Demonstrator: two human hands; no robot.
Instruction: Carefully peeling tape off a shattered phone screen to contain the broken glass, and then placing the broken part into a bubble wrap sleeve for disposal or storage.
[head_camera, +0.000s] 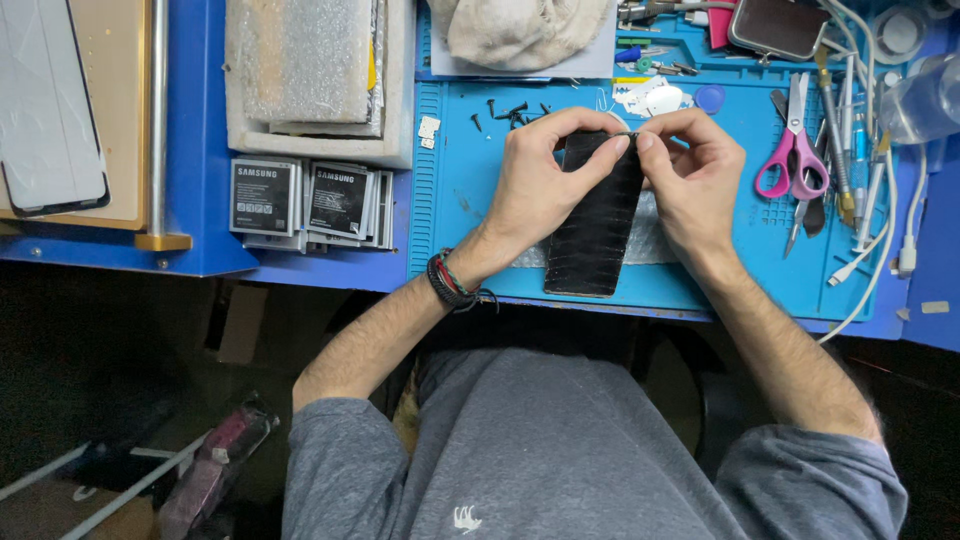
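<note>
Two hands, left hand (545, 185) and right hand (690, 180), one black phone (592, 235), one pink-handled scissors (793, 165), one blue mat (470, 180), several small black screws (510, 110).

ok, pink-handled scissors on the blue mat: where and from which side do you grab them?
Take the pink-handled scissors at the two finger loops, coming in from the near edge of the blue silicone work mat. The loops point toward the person and lie bare; the blades point away toward the clutter of tools. The right hand is nearer than the left hand.
</note>
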